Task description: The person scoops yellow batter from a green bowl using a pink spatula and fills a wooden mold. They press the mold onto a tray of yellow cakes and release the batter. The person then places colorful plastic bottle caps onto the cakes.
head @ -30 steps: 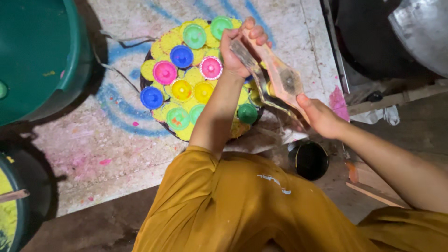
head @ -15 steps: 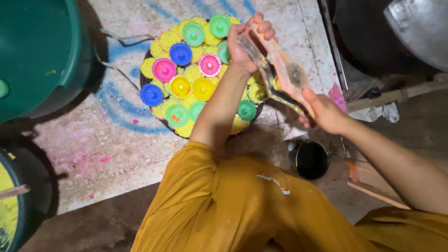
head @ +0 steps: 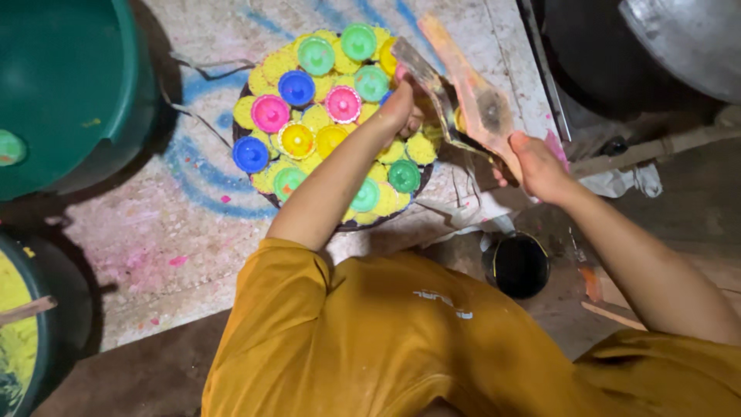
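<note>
A round dark tray (head: 351,224) holds several small painted lamps in pink, blue, green and yellow, set among yellow lumps. My left hand (head: 403,110) reaches over the tray's right side with its fingers curled; what they grip is hidden. My right hand (head: 539,166) is closed on the handle of a flat wooden paddle (head: 471,85) stained orange. The paddle slants up and to the left above the tray's edge. A thin grey metal strip (head: 432,81) runs beside the paddle, close to my left hand.
A large green tub (head: 62,85) stands at the upper left. A dark tub with yellow powder (head: 19,332) is at the lower left. A small black can (head: 517,266) sits near my right forearm. A metal vessel (head: 687,38) is at the top right, and a white cloth (head: 617,181) lies at the right.
My left hand has dropped from the top end of the strip down onto the tray's right side. The paddle and right hand have stayed in nearly the same place.
</note>
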